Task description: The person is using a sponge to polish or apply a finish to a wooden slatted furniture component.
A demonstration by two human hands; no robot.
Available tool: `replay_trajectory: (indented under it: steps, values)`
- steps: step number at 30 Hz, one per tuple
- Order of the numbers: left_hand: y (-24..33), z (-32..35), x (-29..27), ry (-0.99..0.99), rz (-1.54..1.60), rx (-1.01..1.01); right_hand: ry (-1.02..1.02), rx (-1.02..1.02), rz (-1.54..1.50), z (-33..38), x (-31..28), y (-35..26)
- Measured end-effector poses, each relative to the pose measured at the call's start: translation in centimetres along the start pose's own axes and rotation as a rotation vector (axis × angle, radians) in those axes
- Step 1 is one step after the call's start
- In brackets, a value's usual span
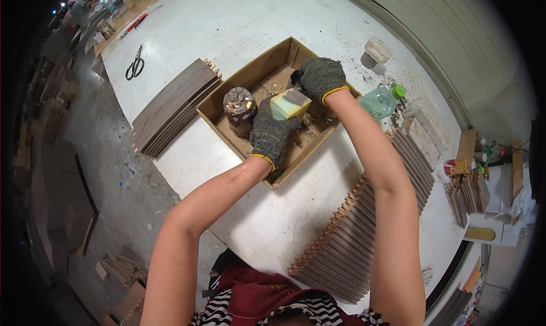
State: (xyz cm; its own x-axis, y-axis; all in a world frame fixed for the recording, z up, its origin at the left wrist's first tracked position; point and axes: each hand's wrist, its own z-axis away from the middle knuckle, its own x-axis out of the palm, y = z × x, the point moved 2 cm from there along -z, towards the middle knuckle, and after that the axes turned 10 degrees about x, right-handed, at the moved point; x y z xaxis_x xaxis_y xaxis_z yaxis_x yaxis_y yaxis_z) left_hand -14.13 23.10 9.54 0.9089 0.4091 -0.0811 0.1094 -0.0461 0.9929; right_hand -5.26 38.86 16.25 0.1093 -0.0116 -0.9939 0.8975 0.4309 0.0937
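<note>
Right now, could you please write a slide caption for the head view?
The gloved left hand grips a yellow-green block over a cardboard box, the gloved right hand close by.

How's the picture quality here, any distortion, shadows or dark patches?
In the head view, fisheye distortion bows the edges of the white table and the corners go black; soft shadows fall on it between the forearms; also in the head view, the left hand and right hand look fairly sharp, while the upper-left background is dim.
</note>
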Motion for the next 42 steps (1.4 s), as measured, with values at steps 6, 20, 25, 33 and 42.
replay_trajectory:
  steps: [6, 20, 25, 33, 42]
  values:
    - [0.3, 0.0, -0.1, -0.004, -0.086, 0.031, -0.012, -0.032, 0.029, 0.2, 0.3, -0.5]
    - [1.1, -0.1, -0.1, 0.007, -0.022, 0.028, 0.064, 0.28, -0.408, 4.4, 0.5, 4.9]
    - [1.3, -0.1, 0.0, 0.008, -0.019, -0.01, 0.265, 0.315, -0.724, 7.9, 2.9, 5.9]
    - [0.7, -0.2, 0.0, 0.022, 0.042, 0.002, 0.271, 0.386, -1.578, 11.6, 3.4, 5.6]
    - [1.8, 0.0, -0.1, 0.009, -0.048, -0.002, 0.375, 0.294, -1.304, 13.2, 3.0, 5.0]
